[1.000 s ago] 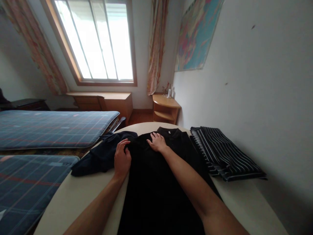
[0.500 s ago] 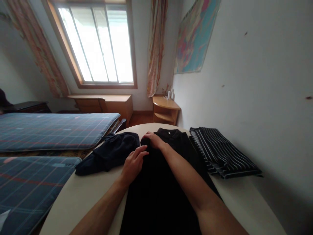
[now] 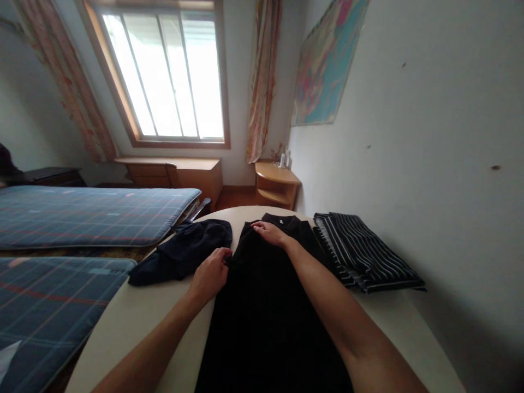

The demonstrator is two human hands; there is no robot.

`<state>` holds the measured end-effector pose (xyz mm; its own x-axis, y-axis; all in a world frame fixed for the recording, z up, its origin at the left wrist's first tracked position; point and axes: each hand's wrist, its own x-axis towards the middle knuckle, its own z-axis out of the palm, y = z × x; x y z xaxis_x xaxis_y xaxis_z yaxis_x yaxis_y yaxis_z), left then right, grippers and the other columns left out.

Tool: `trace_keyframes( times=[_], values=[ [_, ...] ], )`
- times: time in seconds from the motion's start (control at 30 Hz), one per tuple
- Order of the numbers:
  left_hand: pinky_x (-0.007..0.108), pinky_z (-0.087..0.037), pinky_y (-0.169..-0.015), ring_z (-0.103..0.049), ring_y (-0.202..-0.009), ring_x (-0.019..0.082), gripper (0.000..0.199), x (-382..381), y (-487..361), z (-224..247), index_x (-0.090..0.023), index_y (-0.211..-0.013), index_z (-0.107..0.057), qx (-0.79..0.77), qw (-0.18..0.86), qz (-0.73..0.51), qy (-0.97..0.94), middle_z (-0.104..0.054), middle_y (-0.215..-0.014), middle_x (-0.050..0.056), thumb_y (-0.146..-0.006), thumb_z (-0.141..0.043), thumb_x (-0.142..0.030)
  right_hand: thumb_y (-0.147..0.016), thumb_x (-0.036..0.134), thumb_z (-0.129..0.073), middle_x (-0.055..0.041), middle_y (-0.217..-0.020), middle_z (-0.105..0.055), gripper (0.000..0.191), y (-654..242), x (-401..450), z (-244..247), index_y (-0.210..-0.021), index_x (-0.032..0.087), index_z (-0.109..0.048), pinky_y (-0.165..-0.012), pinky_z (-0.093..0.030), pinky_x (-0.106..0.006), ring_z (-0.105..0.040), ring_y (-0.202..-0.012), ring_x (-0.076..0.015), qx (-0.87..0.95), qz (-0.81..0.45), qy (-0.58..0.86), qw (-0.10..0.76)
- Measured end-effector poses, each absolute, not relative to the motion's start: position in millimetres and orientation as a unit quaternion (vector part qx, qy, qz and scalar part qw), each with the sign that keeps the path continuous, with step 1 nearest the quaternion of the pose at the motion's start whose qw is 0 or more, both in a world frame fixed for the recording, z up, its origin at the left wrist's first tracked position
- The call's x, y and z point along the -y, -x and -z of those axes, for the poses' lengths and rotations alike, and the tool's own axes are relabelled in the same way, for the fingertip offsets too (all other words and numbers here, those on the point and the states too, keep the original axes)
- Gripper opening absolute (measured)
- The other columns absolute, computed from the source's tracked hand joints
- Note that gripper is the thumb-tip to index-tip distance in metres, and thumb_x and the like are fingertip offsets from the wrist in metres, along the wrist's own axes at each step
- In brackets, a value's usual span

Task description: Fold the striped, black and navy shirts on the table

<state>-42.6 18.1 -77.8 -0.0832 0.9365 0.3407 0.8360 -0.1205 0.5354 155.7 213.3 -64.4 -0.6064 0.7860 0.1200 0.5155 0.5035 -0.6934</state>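
Observation:
A black collared shirt [image 3: 270,305] lies spread lengthwise on the pale round table [image 3: 164,338], its collar at the far end. My left hand [image 3: 210,273] pinches the shirt's left edge, fingers closed on the fabric. Near the collar, my right hand [image 3: 268,232] rests on the shirt's left shoulder with its fingers extended. A dark navy garment [image 3: 184,251] lies crumpled to the left of the shirt. On the right, a folded black-and-white striped cloth [image 3: 364,251] sits beside the shirt.
Two mattresses with plaid covers [image 3: 94,218] stand left of the table. Beyond are a wooden desk [image 3: 196,166] under the window and a corner shelf [image 3: 278,173] with small items. A white wall [image 3: 429,164] rises along the right.
My left hand has moved left and slightly down to the shirt's edge. My right hand has shifted right and flattened; the bunched fabric under it now lies smoother and spread out.

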Motion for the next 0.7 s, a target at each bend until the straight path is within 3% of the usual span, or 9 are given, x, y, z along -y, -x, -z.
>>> trace_keyframes(
  times=[0.1,0.27,0.33,0.47,0.6,0.7],
  values=[
    [0.033,-0.049,-0.094,-0.065,-0.103,0.020,0.049,-7,49,87,-0.021,-0.115,-0.057,-0.637,0.095,-0.309,-0.699,-0.066,-0.116,0.006,-0.072,-0.046,-0.001,-0.086,0.035,-0.067,-0.0067,-0.112,-0.070,0.046,-151,-200,73,-0.129,0.022,-0.062,-0.095,-0.048,-0.034,-0.065,-0.100,-0.0203,0.858,-0.297,0.356,0.222],
    [0.035,-0.053,-0.086,-0.066,-0.090,0.021,0.031,-1,52,94,-0.020,-0.111,-0.060,-0.622,0.084,-0.340,-0.700,-0.067,-0.107,0.006,-0.083,-0.050,-0.013,-0.089,0.023,-0.059,-0.0054,-0.121,-0.068,0.041,-149,-187,75,-0.131,0.023,-0.059,-0.101,-0.046,-0.034,-0.064,-0.110,-0.0190,0.852,-0.263,0.351,0.285],
    [0.034,-0.053,-0.084,-0.066,-0.087,0.020,0.028,-2,51,94,-0.022,-0.107,-0.062,-0.619,0.080,-0.348,-0.700,-0.067,-0.105,0.005,-0.084,-0.049,-0.012,-0.088,0.025,-0.062,-0.0055,-0.118,-0.069,0.038,-152,-188,71,-0.127,0.023,-0.062,-0.098,-0.048,-0.033,-0.064,-0.110,-0.0200,0.839,-0.260,0.387,0.282],
    [0.031,-0.053,-0.085,-0.067,-0.088,0.018,0.033,-1,46,92,-0.026,-0.107,-0.067,-0.617,0.057,-0.339,-0.708,-0.066,-0.108,0.003,-0.086,-0.047,-0.010,-0.081,0.026,-0.071,-0.0041,-0.103,-0.072,0.031,-164,-190,64,-0.111,0.023,-0.072,-0.087,-0.051,-0.029,-0.068,-0.098,-0.0198,0.837,-0.233,0.460,0.186],
    [0.030,-0.052,-0.087,-0.066,-0.092,0.019,0.029,0,45,91,-0.027,-0.103,-0.072,-0.595,0.040,-0.328,-0.733,-0.065,-0.105,0.004,-0.089,-0.050,-0.015,-0.082,0.027,-0.069,-0.0033,-0.096,-0.073,0.032,-168,-185,63,-0.113,0.023,-0.071,-0.082,-0.051,-0.028,-0.068,-0.088,-0.0183,0.834,-0.209,0.484,0.164],
    [0.029,-0.052,-0.082,-0.067,-0.089,0.018,0.028,-1,46,92,-0.026,-0.100,-0.074,-0.591,0.044,-0.332,-0.734,-0.065,-0.101,0.004,-0.093,-0.047,-0.019,-0.087,0.033,-0.064,-0.0050,-0.102,-0.073,0.032,-160,-181,66,-0.117,0.023,-0.069,-0.085,-0.051,-0.029,-0.068,-0.092,-0.0192,0.833,-0.196,0.490,0.167]
  ],
)
